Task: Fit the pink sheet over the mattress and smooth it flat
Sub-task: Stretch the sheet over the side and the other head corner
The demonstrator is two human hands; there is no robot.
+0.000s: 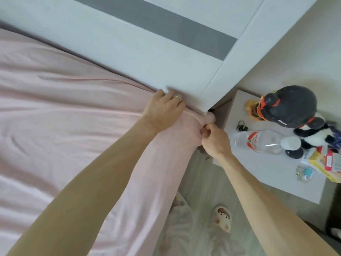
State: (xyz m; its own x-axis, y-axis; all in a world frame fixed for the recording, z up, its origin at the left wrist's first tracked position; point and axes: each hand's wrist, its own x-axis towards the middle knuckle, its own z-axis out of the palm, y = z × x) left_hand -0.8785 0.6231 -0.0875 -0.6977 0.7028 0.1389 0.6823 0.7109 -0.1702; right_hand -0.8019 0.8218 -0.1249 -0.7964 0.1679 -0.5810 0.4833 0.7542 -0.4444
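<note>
Tension counts: the right hand [215,139] pinches the soft pink fabric sheet [73,117] at the bed corner by the glossy white headboard [147,58]; the left hand [162,109] presses it, fingertips hidden. Best pulled down evenly.

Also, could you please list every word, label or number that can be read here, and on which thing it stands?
Nothing here is clear enough to quote.
On the bottle: white characters on a red label, too blurred to read.
On the yellow box: a red and white sticker, print too small to read.
On the white slip: a barcode, digits unreadable.
</note>
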